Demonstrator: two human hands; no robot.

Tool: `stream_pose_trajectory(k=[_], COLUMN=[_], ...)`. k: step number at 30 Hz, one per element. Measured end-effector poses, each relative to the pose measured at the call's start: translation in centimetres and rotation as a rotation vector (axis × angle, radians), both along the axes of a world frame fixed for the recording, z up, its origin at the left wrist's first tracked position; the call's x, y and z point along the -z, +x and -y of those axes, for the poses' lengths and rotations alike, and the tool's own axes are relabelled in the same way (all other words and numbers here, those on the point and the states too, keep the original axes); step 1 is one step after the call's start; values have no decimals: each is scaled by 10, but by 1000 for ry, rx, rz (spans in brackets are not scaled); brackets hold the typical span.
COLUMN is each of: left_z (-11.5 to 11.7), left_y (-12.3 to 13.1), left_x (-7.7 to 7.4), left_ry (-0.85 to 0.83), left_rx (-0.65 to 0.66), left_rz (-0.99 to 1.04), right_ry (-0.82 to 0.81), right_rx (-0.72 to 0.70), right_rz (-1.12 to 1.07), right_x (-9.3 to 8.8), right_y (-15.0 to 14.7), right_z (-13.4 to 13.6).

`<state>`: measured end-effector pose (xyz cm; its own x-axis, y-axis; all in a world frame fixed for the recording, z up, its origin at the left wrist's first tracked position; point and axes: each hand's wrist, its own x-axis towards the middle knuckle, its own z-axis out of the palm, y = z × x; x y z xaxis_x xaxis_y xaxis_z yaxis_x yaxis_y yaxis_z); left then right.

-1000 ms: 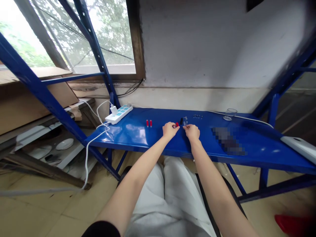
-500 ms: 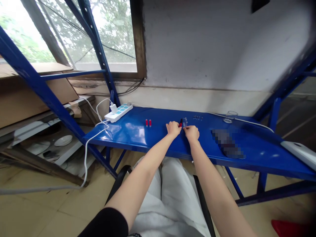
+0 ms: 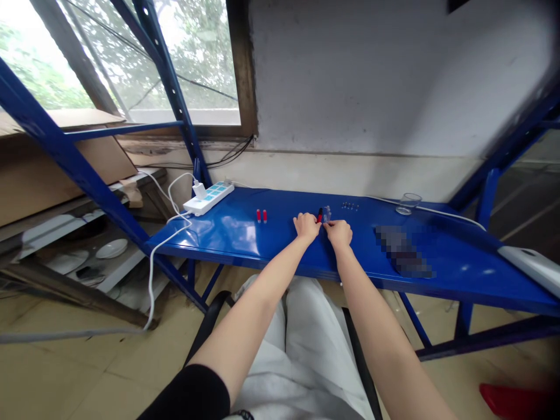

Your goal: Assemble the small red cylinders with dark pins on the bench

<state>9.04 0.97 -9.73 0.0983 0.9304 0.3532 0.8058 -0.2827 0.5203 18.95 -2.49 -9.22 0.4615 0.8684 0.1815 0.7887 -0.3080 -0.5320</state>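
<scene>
One pinching left hand (image 3: pixel 307 226): thumb and fingers look clamped on a small red piece (image 3: pixel 319 218), near the middle of the table, though at this size the grip is partly hidden.
Right hand (image 3: pixel 339 233): fingertips drawn together at the near side of a small clear piece (image 3: pixel 327 213); whether they pinch it or only touch it, I cannot tell.
Red piece: just left of the clear piece, with a black piece (image 3: pixel 320 210) close on its far side; contact cannot be made out.
Just changed: a second ago the left hand held the red piece farther left, apart from the black one; now it sits right by it, so the work seems gathered at one spot between both hands.
Left on the blue table (image 3: pixel 284 201): two red-and-clear tubes (image 3: pixel 261 216) side by side, then a white power strip (image 3: pixel 209 199) at the far left.
Far right: a row of tiny pieces (image 3: pixel 350 206), a clear cup (image 3: pixel 408 204).
Near right: a dark, pixelated object (image 3: pixel 405 254).
Writing: no brand, label or lettering can be read.
</scene>
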Motion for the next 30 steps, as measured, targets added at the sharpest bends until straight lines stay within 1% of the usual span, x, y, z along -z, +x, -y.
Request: stream_pose_trajectory(k=[5,8,9,11,14,16,17,19,21,24,27,30], left_z=[8,15,16,14,5,-3,-7,-13,-17,-18,-17,-16], left_y=[-3,-16,-23,-43,-81,-109,-121,-144,-161,-176,-179,-178], left_x=[-2,-13,-20,-39,-75,-97,-106,-117,-119,-111,-100,-93], left_ry=[-20,36,70,139,177,182,180,159,112,42,25,39], left_rx=[-8,28,48,106,178,183,186,207,224,225,223,207], left_rz=[18,30,25,-10,-145,-286,-368,-515,-625,-697,-697,-707], right_ry=[0,8,7,4,27,92,138,239,339,505,648,728], right_rx=[-9,-13,-16,-20,-24,-11,-2,18,23,-12,-99,-154], right_rz=[7,2,2,4,-6,-32,-47,-69,-78,-88,-93,-88], right_x=[2,3,3,2,0,-1,-1,-2,-3,-5,-6,-7], right_y=[1,1,1,0,-2,-4,-5,-6,-7,-10,-14,-17], right_z=[-1,0,0,2,6,10,12,15,18,21,26,30])
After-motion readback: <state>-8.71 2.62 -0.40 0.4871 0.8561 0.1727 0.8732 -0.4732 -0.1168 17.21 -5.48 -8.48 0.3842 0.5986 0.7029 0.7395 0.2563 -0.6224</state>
